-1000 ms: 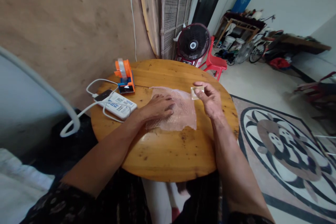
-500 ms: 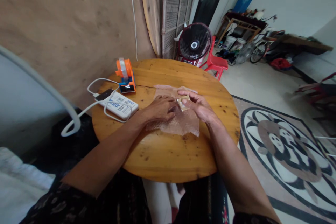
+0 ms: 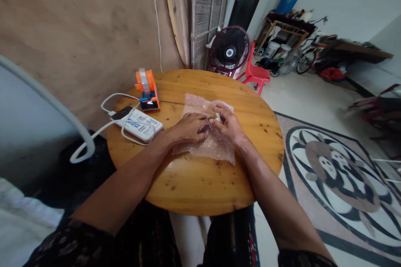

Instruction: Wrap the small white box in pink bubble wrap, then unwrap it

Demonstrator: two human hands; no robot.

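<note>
A sheet of pinkish clear bubble wrap (image 3: 216, 148) lies on the round wooden table (image 3: 200, 187). My left hand (image 3: 191, 128) rests palm down on the sheet's left part, its fingers spread. Between the thumb and fingers of my right hand (image 3: 228, 124) is a small pale box (image 3: 216, 117), now tilted and partly hidden by the fingers. It is close to the left hand's fingertips, over the middle of the wrap.
At the table's left are a white power bank (image 3: 144, 127) with cables, a phone (image 3: 123, 112) and an orange tape dispenser (image 3: 147, 91). Beyond the far edge stand a fan (image 3: 230, 52) and a red chair (image 3: 257, 73).
My right hand has moved slightly left and tipped the small box, whose flat face showed before. The far edge of the wrap now shows more. The whole view has shifted a little.
</note>
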